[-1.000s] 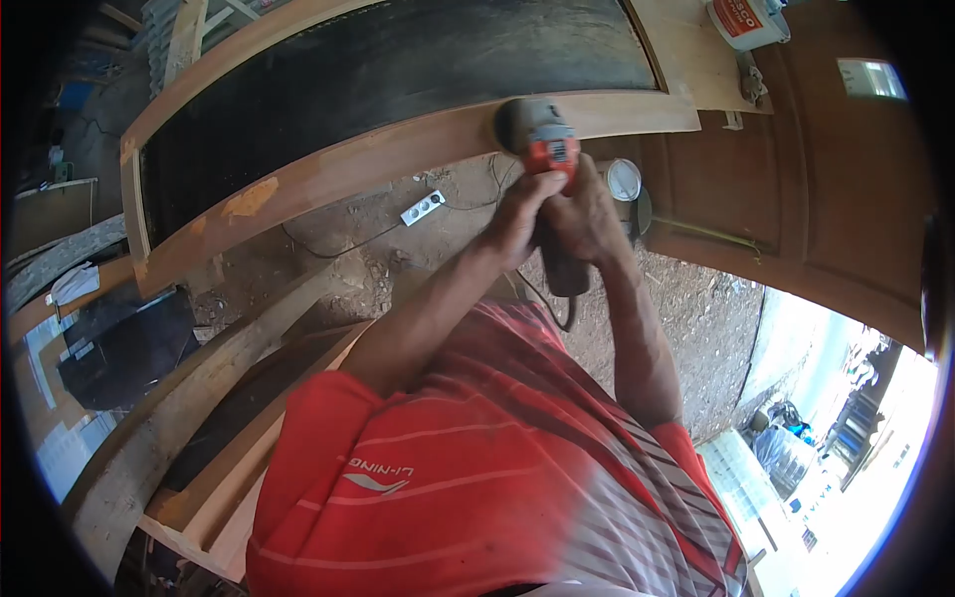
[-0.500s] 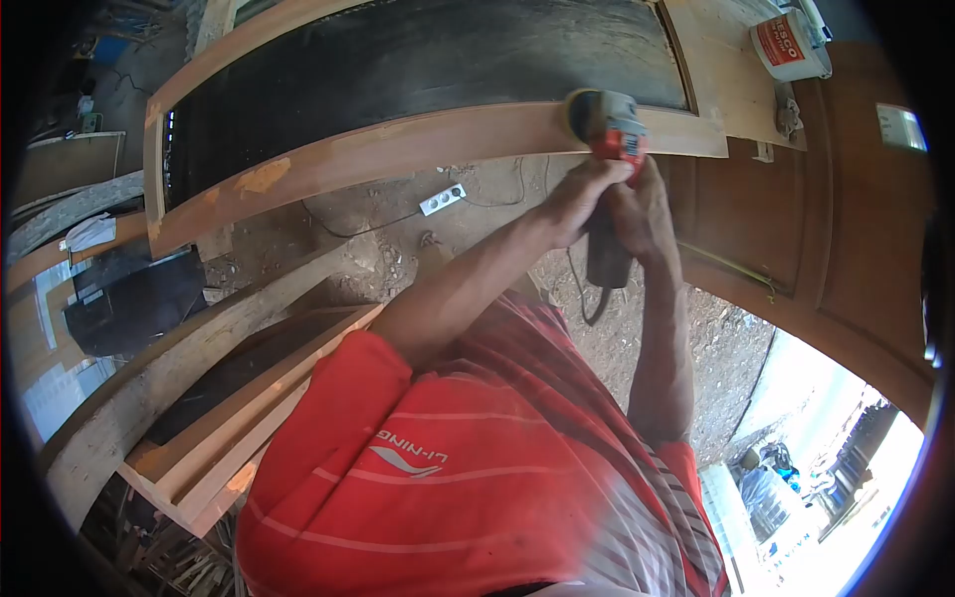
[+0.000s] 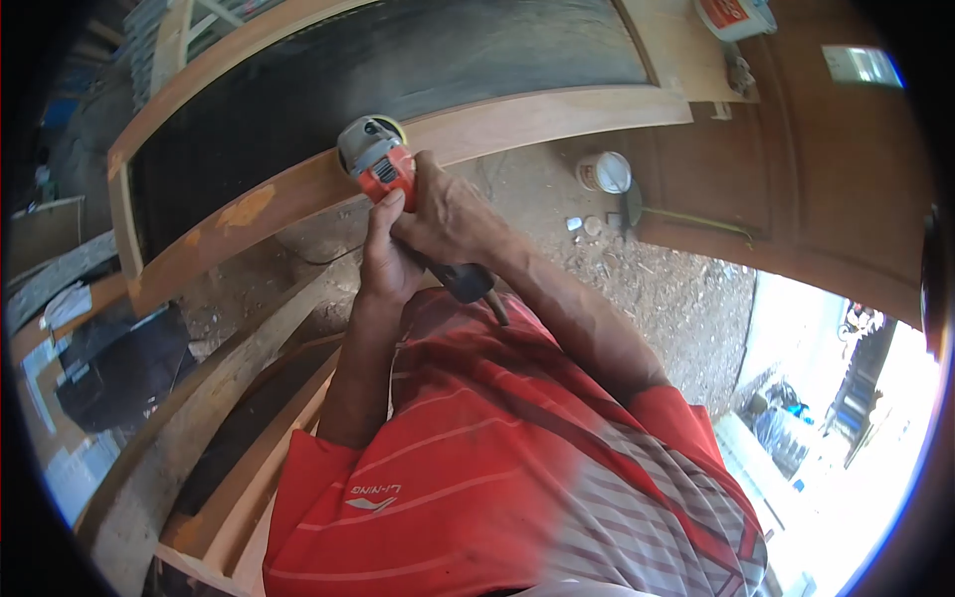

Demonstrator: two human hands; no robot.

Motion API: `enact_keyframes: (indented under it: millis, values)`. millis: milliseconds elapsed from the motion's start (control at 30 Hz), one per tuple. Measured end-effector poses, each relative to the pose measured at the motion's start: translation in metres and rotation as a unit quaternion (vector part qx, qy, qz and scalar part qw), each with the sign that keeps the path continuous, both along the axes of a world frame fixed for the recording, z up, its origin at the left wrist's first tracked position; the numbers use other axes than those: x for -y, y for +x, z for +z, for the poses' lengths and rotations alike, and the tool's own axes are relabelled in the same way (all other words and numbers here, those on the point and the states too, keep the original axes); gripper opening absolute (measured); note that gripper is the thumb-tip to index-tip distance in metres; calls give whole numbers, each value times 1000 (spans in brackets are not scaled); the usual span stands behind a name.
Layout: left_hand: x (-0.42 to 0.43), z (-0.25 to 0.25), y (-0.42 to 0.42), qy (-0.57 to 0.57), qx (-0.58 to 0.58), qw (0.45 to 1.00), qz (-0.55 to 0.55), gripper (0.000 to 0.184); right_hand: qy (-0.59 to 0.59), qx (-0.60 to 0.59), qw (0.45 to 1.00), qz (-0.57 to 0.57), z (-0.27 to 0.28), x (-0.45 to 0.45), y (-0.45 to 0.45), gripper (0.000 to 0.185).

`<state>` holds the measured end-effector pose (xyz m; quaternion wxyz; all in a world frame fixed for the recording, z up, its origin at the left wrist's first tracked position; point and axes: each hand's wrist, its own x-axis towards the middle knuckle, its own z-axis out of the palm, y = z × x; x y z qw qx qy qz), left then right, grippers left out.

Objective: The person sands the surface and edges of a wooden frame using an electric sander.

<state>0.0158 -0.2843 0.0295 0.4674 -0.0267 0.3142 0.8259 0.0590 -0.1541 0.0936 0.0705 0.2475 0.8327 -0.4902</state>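
Note:
A red and grey power tool [image 3: 386, 164] with a round pad at its head rests on the near wooden rail [image 3: 477, 131] of a large frame. Inside that frame lies a dark panel [image 3: 398, 65]. My left hand [image 3: 391, 244] is closed round the tool's body from the left, its thumb along the red part. Over the body from the right, my right hand [image 3: 448, 214] is wrapped just behind the head. The tool's dark rear end points back toward my shirt. Orange-brown patches [image 3: 246, 207] mark the rail left of the tool.
A labelled white bucket [image 3: 734, 14] stands at the upper right, and another bucket [image 3: 605, 173] is on the littered ground. Brown panelled wood [image 3: 846, 189] fills the right. A curved plank [image 3: 189, 418] and another frame [image 3: 254, 497] are at the lower left.
The tool first moved right along the rail, then far left, with both hands still on it. The view has shifted too, and the white power strip is no longer visible.

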Motion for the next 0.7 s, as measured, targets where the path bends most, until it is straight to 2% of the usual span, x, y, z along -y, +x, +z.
enact_keyframes:
  millis: [133, 333, 367, 633, 700]
  values:
    - [-35, -4, 13, -21, -26, 999, -21, 50, 23, 18, 999, -38, 2, -29, 19, 62]
    - [-118, -3, 45, 18, -13, 995, -98, 49, 38, 26, 996, -72, 3, -104, 64, 64]
    - [-135, -5, 54, 21, -2, 994, -103, 48, 47, -5, 996, -81, -7, -121, 76, 66]
    - [-310, -20, 144, 58, 39, 984, -162, 46, 48, 14, 989, -139, -9, -285, 174, 67]
    - [-350, -18, 167, 65, 42, 981, -178, 46, 47, -18, 986, -156, -19, -322, 201, 66]
